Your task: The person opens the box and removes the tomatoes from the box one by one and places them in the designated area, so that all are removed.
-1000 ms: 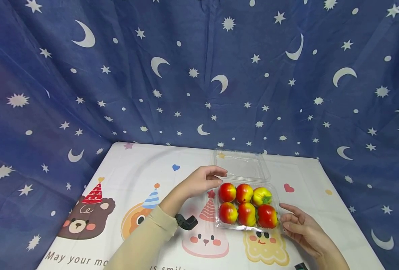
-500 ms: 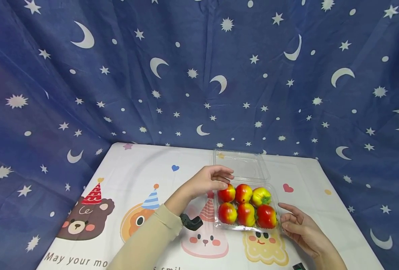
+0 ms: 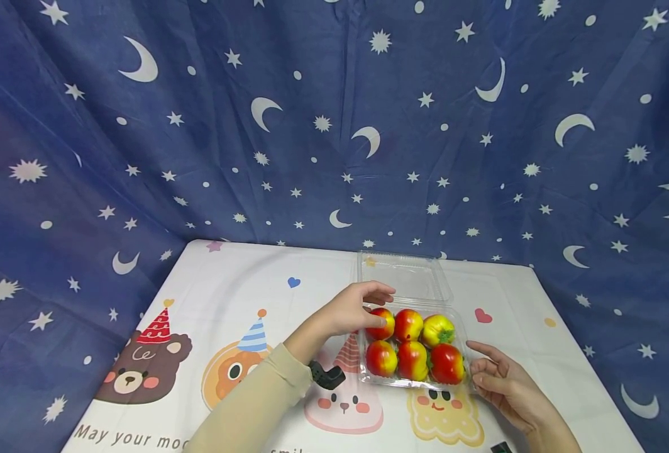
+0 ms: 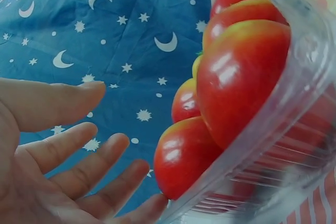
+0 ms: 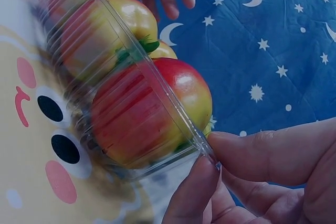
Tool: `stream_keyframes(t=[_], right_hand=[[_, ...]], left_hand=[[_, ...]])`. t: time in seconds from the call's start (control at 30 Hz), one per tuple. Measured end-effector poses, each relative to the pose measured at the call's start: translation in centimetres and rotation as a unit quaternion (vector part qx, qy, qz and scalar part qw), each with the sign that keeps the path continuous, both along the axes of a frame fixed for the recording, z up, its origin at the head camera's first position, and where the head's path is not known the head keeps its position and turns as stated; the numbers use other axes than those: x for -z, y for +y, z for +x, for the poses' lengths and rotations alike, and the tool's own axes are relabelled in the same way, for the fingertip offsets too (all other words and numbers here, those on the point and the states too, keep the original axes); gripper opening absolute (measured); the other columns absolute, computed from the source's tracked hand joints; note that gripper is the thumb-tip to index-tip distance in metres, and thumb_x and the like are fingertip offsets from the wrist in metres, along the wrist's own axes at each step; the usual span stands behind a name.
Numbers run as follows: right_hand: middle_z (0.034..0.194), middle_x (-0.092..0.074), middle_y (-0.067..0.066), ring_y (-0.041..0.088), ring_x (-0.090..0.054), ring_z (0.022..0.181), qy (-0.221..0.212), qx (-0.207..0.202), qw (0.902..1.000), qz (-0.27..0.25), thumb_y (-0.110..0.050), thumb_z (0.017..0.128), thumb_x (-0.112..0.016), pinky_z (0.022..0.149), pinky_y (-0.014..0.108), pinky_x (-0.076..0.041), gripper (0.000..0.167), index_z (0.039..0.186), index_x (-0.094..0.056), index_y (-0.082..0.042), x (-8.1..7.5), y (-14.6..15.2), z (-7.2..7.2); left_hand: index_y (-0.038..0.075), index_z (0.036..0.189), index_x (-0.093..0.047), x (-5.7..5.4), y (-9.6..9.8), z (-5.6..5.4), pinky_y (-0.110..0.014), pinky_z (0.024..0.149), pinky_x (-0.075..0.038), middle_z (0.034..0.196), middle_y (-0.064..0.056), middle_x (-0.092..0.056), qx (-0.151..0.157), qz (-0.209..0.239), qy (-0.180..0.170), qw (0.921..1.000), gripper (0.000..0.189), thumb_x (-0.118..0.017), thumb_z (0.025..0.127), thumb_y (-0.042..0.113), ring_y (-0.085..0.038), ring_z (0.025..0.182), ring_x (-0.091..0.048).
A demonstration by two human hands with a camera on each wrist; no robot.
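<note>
A clear plastic clamshell box [image 3: 391,381] lies on the table with its lid [image 3: 405,277] folded back. Several shiny red-and-yellow fruits [image 3: 414,360] with green leafy tops fill it in two rows. My left hand [image 3: 340,313] hovers at the back left fruit [image 3: 383,332], thumb in front of it, other fingers loosely extended beyond. In the left wrist view, the fingers of the left hand [image 4: 68,177] are spread, with none curled round a fruit [image 4: 244,82]. My right hand [image 3: 510,385] is at the front right corner; the right wrist view shows its thumb and finger pinching the rim [image 5: 202,148].
The white tablecloth [image 3: 244,264] carries printed cartoon animals and lettering. Behind the table hangs a dark blue curtain [image 3: 312,207] with moons and stars. A black wrist strap piece [image 3: 327,375] sticks out under the left wrist.
My left hand has moved right and slightly lower, from beside the box to over the back left fruit. My right hand and the box stay in place.
</note>
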State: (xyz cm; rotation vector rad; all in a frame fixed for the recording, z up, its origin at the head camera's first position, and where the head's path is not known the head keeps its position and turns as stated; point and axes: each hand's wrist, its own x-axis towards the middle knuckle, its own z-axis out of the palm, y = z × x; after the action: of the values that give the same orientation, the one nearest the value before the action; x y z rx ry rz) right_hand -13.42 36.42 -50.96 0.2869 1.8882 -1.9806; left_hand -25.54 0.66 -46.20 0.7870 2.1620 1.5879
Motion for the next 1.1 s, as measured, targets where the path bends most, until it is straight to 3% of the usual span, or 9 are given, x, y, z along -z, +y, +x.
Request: stream_keyframes(t=[0.2, 0.37, 0.83, 1.1], right_hand=[[0.102, -0.067, -0.005, 0.009, -0.065, 0.089, 0.005, -0.009, 0.9999, -0.012, 0.004, 0.100, -0.064, 0.085, 0.020, -0.063, 0.057, 0.139, -0.053, -0.036, 0.1, 0.1, 0.1], [0.102, -0.067, -0.006, 0.008, -0.065, 0.089, 0.003, -0.014, 0.9997, -0.018, 0.003, 0.101, -0.062, 0.085, 0.020, -0.063, 0.055, 0.138, -0.053, -0.038, 0.2, 0.2, 0.1], [0.103, -0.068, -0.006, 0.008, -0.065, 0.090, 0.015, -0.030, 0.9989, -0.033, 0.004, 0.102, -0.061, 0.085, 0.020, -0.062, 0.056, 0.138, -0.054, -0.038, 0.3, 0.3, 0.1], [0.103, -0.068, -0.006, 0.008, -0.065, 0.092, 0.011, -0.032, 0.9987, -0.037, 0.004, 0.102, -0.060, 0.087, 0.019, -0.062, 0.056, 0.137, -0.055, -0.040, 0.3, 0.5, 0.1]], left_hand=[[0.010, 0.145, -0.062, 0.6, 0.3, -0.2, -0.050, 0.112, -0.057, 0.142, -0.017, -0.069, -0.018, -0.044, 0.021, 0.9986, 0.060, -0.081, 0.089, 0.004, -0.035, 0.135, -0.065], [0.010, 0.143, -0.063, 0.9, 0.3, -0.2, -0.043, 0.114, -0.057, 0.139, -0.016, -0.070, -0.034, -0.085, 0.031, 0.9954, 0.061, -0.085, 0.086, 0.005, -0.030, 0.127, -0.068], [0.010, 0.143, -0.064, 2.3, 0.3, -0.5, -0.036, 0.109, -0.060, 0.138, -0.011, -0.072, -0.045, -0.109, 0.039, 0.9922, 0.065, -0.087, 0.083, -0.001, -0.023, 0.125, -0.070], [0.011, 0.142, -0.065, 2.5, 0.6, -0.4, -0.034, 0.108, -0.060, 0.135, -0.003, -0.074, -0.049, -0.134, 0.053, 0.9884, 0.068, -0.091, 0.080, 0.000, -0.020, 0.123, -0.070]])
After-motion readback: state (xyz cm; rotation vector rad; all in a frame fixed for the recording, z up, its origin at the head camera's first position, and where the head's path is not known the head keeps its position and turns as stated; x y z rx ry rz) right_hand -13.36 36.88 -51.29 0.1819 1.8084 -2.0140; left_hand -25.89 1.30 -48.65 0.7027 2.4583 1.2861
